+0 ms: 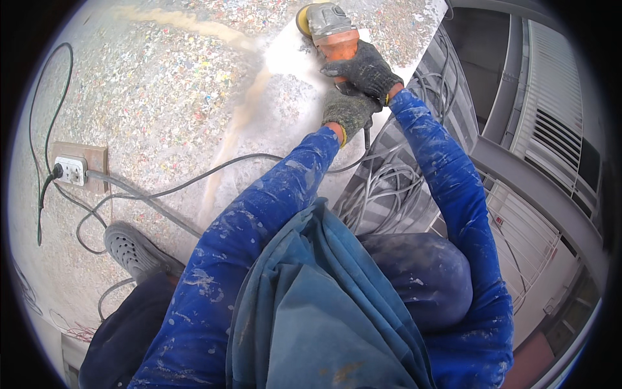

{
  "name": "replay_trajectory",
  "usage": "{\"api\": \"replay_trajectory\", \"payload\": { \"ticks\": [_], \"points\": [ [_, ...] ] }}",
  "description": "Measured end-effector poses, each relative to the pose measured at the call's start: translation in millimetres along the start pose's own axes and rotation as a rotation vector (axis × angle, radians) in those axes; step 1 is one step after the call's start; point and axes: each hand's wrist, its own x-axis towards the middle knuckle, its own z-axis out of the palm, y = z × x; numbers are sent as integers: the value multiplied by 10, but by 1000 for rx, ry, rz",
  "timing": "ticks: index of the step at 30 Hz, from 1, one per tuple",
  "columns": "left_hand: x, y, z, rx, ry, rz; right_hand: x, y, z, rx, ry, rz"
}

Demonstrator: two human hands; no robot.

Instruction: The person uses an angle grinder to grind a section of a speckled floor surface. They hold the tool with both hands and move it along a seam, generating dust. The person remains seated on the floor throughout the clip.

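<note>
An angle grinder (332,23) with a grey metal head, an orange body and a yellowish disc lies over a wall-like speckled surface at the top of the view. My right hand (367,70), in a dark knit glove, is closed around its orange body. Just below, my left hand (352,111), in a similar grey glove, grips the rear end of the grinder; its fingers are partly hidden. White dust or a pale ground patch (288,55) spreads beside the disc. A cord (368,139) runs down from the back of the tool.
A plugged-in white socket box (70,170) on a wooden board sits at left, with cables trailing toward me. Coiled grey cable (382,188) lies by the slab's right edge. Beyond it are metal beams (518,175) and a drop. My grey clog (135,249) rests at lower left.
</note>
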Motion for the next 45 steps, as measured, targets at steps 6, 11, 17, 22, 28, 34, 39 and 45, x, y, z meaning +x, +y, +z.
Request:
{"api": "replay_trajectory", "payload": {
  "ticks": [6, 11, 17, 22, 28, 34, 39, 45],
  "points": [
    [134, -22, 32, -42, -47, 91, 55, 26, -128, -62, -166, 196],
    [82, -75, 28, 0, -8, 73, -3, 10, 26, 153, -8, 52],
    [211, -78, 23, 79, 11, 250, 136, 145, -84, -14, -162, 172],
    [119, -196, 1, 453, -28, 184, -1, -20, 78, 106, -22, 31],
    [60, -132, 2, 139, -38, 274, 31, -95, -123, 27, -185, 257],
    [58, -166, -58, 405, -68, 173, -35, -136, 58, 256, -59, 125],
    [54, -84, -78, 555, -24, 362, 20, -28, 3, -206, 20, -258],
    [-84, 15, -102, -129, -39, 113, 96, -148, -66, 10, -163, 141]
  ]
}}
